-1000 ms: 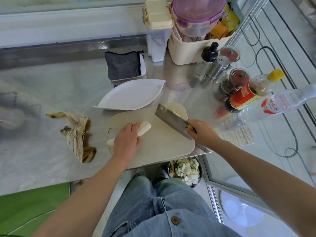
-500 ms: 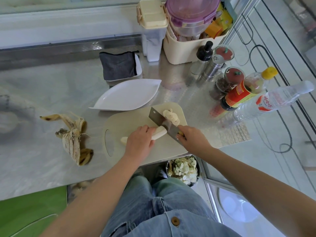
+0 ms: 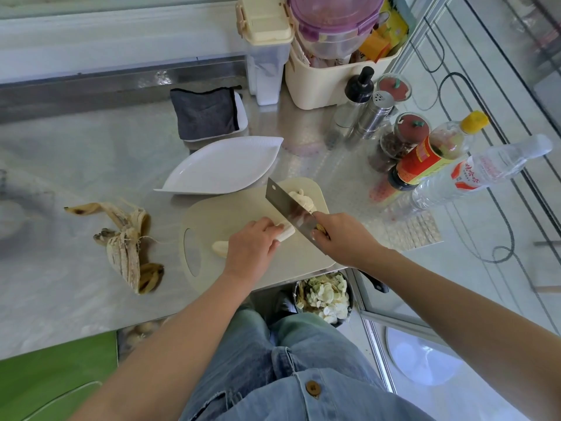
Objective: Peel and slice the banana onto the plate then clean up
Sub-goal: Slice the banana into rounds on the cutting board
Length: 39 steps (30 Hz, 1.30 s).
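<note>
- Left hand (image 3: 252,247): fingers curled down over the peeled banana (image 3: 220,248), pinning it to the cutting board (image 3: 230,211).
- Right hand (image 3: 343,238): closed round the handle of the cleaver (image 3: 288,205). The handle itself is mostly hidden under the fingers.
- Key relation: the banana's long axis runs across the board, from a bare tip showing on the outer side of the left hand, under that hand, to a short stub between the two hands.
- The cleaver blade stands across that axis at the stub end, just beside the left fingertips. Whether the edge is already in the flesh cannot be told.
- Judgement: the next cut depends on the left fingertips keeping back from the blade, because the exposed stub is short.
- Cut slices (image 3: 302,199): a small heap on the board beyond the blade, just ahead of the right hand.
- Plate (image 3: 224,165): white and leaf-shaped, beyond the left hand, with its near rim at the board's far edge. No slices show on it, so the transfer is judged outstanding.
- Peel (image 3: 127,247): on the counter, well out to the left of the left hand. Clean-up is judged outstanding.
- Bin (image 3: 324,296): below the counter edge, under the right forearm, holding pale cut scraps.
- Cream basket (image 3: 318,83): far beyond the right hand, holding a purple-lidded tub (image 3: 334,22) and packets.
</note>
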{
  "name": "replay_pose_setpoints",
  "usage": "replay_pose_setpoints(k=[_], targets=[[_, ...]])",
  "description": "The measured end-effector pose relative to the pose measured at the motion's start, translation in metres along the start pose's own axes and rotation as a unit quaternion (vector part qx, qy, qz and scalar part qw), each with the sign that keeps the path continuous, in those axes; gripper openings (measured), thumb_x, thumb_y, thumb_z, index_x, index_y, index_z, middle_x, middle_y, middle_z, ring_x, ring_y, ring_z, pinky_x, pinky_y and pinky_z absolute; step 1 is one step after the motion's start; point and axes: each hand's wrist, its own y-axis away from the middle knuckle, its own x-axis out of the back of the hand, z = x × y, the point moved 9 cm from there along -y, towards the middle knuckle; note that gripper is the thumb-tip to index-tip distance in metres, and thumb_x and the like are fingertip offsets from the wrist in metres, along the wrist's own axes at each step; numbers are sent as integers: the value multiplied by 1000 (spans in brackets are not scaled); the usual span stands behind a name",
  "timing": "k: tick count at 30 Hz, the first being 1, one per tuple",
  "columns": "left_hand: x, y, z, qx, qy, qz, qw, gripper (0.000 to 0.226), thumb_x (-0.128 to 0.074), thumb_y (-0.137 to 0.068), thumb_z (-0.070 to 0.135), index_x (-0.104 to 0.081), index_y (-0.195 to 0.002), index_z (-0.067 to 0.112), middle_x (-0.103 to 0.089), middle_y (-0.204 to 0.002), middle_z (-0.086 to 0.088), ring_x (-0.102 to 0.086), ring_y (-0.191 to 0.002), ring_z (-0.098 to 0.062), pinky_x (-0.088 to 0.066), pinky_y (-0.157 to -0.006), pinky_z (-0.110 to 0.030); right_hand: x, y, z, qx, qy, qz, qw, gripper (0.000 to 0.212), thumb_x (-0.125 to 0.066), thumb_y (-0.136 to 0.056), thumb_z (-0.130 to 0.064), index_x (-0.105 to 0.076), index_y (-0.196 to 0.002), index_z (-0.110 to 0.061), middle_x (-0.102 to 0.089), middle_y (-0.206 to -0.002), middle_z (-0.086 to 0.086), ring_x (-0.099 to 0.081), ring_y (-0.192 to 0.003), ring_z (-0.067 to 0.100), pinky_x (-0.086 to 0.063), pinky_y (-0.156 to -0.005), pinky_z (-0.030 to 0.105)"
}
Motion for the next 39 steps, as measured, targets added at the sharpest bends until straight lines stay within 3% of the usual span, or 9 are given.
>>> replay_pose_setpoints(k=[4, 8, 14, 20, 25, 28, 32, 36, 39], targets=[[1, 0, 0, 1, -3, -4, 1000, 35, -81, -70, 16, -71, -103, 23, -64, -89, 4, -59, -70, -18, -42, -47, -26, 1, 2, -2, 2, 3, -3, 1000, 26, -43, -92, -14, -55, -114, -11, -57, -70, 9, -50, -62, 27, -37, -54, 32], [0, -1, 0, -2, -11, -6, 1000, 36, -82, -69, 17, -71, -102, 23, -63, -89, 3, -59, -69, -18, -38, -46, -25, 3, 1, 0, 1, 11, 1, 1000, 18, -43, -91, -13, -54, -102, -6, -49, -64, 4, -46, -61, 26, -29, -50, 31], [1, -1, 0, 2, -12, -8, 1000, 34, -81, -70, 17, -72, -103, 23, -64, -90, 4, -59, -70, -18, -38, -47, -25, 1, 0, 0, 5, 17, -7, 1000, 22, -44, -91, -14, -55, -110, -10, -43, -62, 1, -44, -60, 25, -26, -48, 29], [2, -2, 1, -3, -14, 1, 1000, 35, -84, -65, 16, -73, -99, 23, -64, -87, 4, -59, -67, -18, -32, -47, -23, -2, 0, 1, 12, 10, -26, 1000, 7, -44, -92, -15, -42, -86, -19, -36, -57, -7, -40, -54, 19, -23, -47, 27], [0, -1, -1, 6, -5, -1, 1000, 34, -83, -67, 16, -73, -99, 23, -63, -89, 5, -58, -69, -17, -33, -47, -22, -14, -4, 2, -1, 16, -35, 999, 7, -43, -93, -16, -43, -86, -17, -35, -59, -7, -40, -58, 19, -23, -47, 27], [-1, -1, -2, 13, 5, -6, 1000, 34, -81, -69, 15, -73, -101, 23, -63, -90, 5, -58, -70, -18, -38, -47, -25, -25, -7, 2, -14, 10, -32, 999, 7, -42, -94, -17, -44, -87, -15, -42, -64, -3, -44, -65, 24, -29, -52, 30], [-2, -1, -3, 18, 10, -10, 1000, 35, -79, -72, 14, -72, -105, 23, -63, -92, 5, -58, -73, -18, -38, -50, -25, -37, -7, 3, -23, 15, -33, 999, 8, -43, -96, -21, -45, -91, -14, -59, -87, 8, -53, -77, 27, -34, -61, 32], [-1, -1, -3, 14, 11, -11, 1000, 35, -80, -71, 15, -72, -104, 23, -63, -91, 4, -58, -72, -18, -39, -49, -25, -27, -5, 1, -17, 7, -4, 1000, 12, -44, -95, -19, -41, -84, -15, -50, -77, 3, -48, -70, 25, -30, -59, 30], [-1, -1, -2, 8, 8, -11, 1000, 34, -81, -69, 15, -72, -102, 23, -63, -90, 3, -58, -70, -18, -38, -47, -24, -12, -2, 1, -7, 4, 22, 1000, 12, -45, -94, -17, -52, -91, -8, -48, -70, 1, -43, -62, 22, -26, -52, 30]])
